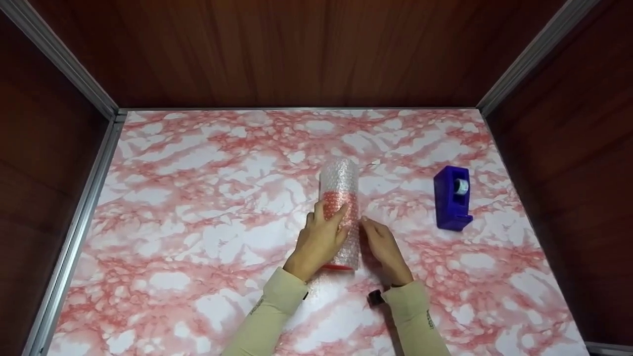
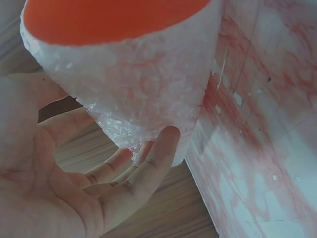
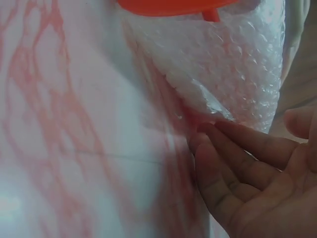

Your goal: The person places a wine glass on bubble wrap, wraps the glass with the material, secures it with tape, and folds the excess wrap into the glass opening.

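Maybe the bubble wrap (image 1: pixel 341 174) springs loose if the L hand (image 1: pixel 319 242), fingers spread over it, eases off too soon, or bunches if the R hand (image 1: pixel 386 247), fingers close together at its edge, can't tell if pinching, tugs unevenly; it's shiny, semi-clear, w/ an orange-red cylinder (image 2: pixel 114 20) inside, lying mid-way across the table (image 1: pixel 207 306).

High head view, close wrist views
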{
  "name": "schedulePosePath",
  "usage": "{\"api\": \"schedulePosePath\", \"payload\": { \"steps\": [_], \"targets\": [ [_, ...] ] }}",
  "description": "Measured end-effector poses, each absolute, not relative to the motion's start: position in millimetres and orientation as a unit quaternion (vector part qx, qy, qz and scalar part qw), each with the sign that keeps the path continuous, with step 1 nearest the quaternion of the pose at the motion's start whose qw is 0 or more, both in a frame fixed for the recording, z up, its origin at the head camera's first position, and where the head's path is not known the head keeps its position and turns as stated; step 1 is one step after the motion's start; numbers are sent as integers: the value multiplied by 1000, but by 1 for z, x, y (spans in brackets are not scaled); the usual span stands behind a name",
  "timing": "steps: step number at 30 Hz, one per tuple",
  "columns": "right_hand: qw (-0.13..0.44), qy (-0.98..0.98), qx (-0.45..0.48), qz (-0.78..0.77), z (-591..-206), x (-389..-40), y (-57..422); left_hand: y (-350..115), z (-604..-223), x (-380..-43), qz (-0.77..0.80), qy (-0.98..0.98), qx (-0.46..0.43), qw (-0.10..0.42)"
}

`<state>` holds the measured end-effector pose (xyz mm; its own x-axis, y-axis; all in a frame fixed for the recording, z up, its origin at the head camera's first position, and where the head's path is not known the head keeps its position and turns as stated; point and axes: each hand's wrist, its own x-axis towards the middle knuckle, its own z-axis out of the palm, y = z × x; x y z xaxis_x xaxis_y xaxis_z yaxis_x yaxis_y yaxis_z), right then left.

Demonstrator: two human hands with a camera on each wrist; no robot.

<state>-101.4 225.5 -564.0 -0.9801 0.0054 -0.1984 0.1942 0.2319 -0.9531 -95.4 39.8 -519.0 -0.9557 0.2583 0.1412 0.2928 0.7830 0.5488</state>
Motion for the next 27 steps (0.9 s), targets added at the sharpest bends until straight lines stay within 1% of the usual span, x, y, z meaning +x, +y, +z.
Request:
{"api": "schedulePosePath", "payload": {
  "steps": [3, 9, 20, 27],
  "targets": [
    [75, 788, 59, -608, -562, -101, 226, 37, -520, -95, -312, -938, -146, 26],
    [47, 818, 30, -572, -556, -100, 226, 33, -523, -96, -365, -919, -151, 4],
    [15, 804, 2, -594, -545, -93, 221, 22, -531, -99, -421, -893, -161, 0],
    [-33, 811, -54, -581, -546, -89, 218, 16, -535, -97, -440, -885, -147, -30]
  ]
}}
